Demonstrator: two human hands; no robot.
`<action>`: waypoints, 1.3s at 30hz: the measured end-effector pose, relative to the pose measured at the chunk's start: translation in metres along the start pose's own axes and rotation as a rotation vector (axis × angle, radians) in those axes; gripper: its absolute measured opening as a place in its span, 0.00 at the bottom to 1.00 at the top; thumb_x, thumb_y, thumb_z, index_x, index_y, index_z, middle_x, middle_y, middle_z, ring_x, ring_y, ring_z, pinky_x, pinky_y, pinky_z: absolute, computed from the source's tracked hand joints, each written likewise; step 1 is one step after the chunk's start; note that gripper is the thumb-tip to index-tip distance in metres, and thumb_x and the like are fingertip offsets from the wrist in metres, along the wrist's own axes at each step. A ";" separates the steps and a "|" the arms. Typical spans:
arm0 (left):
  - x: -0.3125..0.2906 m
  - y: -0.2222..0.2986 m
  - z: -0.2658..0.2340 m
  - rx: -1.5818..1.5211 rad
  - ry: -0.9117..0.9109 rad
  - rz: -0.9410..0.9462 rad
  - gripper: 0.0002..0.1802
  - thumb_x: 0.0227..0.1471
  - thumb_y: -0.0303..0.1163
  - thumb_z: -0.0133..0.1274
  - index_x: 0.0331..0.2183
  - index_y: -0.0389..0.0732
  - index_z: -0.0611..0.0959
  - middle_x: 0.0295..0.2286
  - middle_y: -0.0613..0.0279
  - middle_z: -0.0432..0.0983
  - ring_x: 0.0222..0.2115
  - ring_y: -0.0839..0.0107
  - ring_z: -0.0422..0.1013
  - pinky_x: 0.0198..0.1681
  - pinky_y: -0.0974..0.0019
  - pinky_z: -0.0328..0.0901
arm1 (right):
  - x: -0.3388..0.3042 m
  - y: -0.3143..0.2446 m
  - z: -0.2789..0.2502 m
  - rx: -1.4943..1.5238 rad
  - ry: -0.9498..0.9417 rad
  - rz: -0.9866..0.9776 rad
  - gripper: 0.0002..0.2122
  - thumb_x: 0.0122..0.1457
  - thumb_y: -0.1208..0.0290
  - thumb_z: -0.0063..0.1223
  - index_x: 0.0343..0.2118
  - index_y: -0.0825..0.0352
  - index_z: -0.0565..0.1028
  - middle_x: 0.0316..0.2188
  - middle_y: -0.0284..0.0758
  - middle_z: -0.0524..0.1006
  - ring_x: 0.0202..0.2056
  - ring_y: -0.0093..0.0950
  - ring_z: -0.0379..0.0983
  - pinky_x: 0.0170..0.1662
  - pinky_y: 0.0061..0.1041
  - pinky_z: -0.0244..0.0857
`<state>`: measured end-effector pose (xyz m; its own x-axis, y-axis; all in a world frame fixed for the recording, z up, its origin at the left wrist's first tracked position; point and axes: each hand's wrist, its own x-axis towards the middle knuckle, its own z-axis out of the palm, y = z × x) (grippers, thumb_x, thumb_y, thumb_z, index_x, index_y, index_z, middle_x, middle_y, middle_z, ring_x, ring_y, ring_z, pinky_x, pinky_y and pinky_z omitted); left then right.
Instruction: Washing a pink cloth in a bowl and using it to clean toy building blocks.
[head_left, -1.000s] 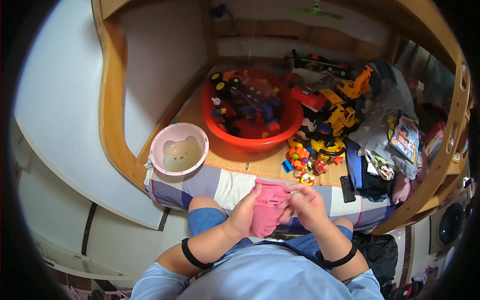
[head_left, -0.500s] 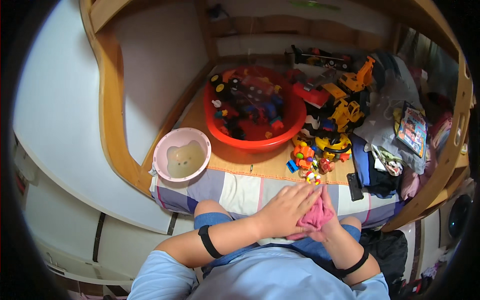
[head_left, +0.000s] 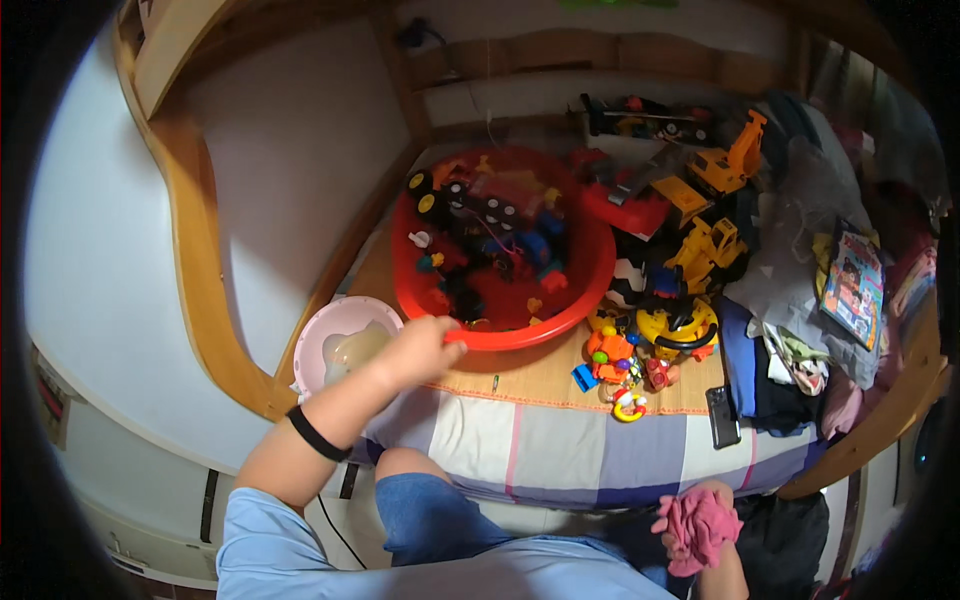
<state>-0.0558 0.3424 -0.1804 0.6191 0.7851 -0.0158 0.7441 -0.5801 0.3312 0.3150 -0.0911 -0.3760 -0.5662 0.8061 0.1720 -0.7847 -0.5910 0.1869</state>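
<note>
My left hand [head_left: 425, 352] reaches forward, its fingers closed at the near left rim of the big red basin [head_left: 530, 336]. Inside the basin lies a jumble of toys [head_left: 500, 215], some with black and yellow wheels. Low at the right, my right hand [head_left: 722, 488] holds a crumpled pink cloth [head_left: 700, 530], which covers most of its fingers. A pink basin [head_left: 312, 340] with cloudy water stands left of the red one, partly hidden by my left forearm.
Toy diggers [head_left: 710, 250], a yellow-and-black toy steering wheel [head_left: 680, 325] and small toys [head_left: 610, 355] lie right of the red basin. A black phone [head_left: 723, 417] rests near the bed edge, beside heaped clothes [head_left: 790, 390] and a picture book [head_left: 853, 290]. Wooden bed posts [head_left: 195, 260] frame both sides.
My hands have come apart from around the pink cloth. The left has gone forward and left to the red basin's rim; the right has drawn back low with the cloth. The view has shifted.
</note>
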 end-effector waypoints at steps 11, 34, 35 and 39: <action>0.196 -0.040 0.015 0.105 -0.825 -0.401 0.23 0.60 0.46 0.57 0.51 0.43 0.83 0.43 0.57 0.80 0.30 0.67 0.80 0.33 0.61 0.74 | -0.139 0.016 -0.057 -0.312 0.701 -0.492 0.47 0.59 0.28 0.38 0.66 0.70 0.60 0.58 0.60 0.69 0.39 0.47 0.76 0.24 0.39 0.67; 0.422 -0.071 0.286 0.192 -0.775 0.251 0.23 0.59 0.37 0.51 0.55 0.44 0.79 0.51 0.50 0.78 0.53 0.54 0.73 0.58 0.54 0.66 | -0.122 0.027 -0.044 -0.229 0.490 -0.746 0.48 0.61 0.28 0.38 0.65 0.74 0.59 0.58 0.54 0.70 0.52 0.59 0.70 0.42 0.50 0.75; 0.427 -0.085 0.295 0.128 -0.753 0.240 0.24 0.59 0.39 0.51 0.56 0.46 0.79 0.55 0.52 0.75 0.55 0.56 0.71 0.60 0.55 0.64 | -0.127 0.025 -0.049 -0.230 0.487 -0.756 0.48 0.61 0.28 0.38 0.65 0.74 0.59 0.58 0.54 0.70 0.52 0.59 0.70 0.42 0.50 0.75; 0.438 -0.144 0.321 0.328 -0.813 0.594 0.29 0.57 0.45 0.55 0.59 0.50 0.78 0.64 0.58 0.65 0.60 0.61 0.66 0.66 0.57 0.58 | -0.135 0.010 -0.064 -0.151 0.463 -0.607 0.47 0.62 0.28 0.34 0.62 0.75 0.63 0.56 0.58 0.71 0.53 0.65 0.69 0.41 0.53 0.74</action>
<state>0.1882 0.7004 -0.5378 0.7973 0.0454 -0.6019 0.2234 -0.9486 0.2243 0.3672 -0.2038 -0.4595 -0.0484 0.9370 -0.3460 -0.9980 -0.0591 -0.0205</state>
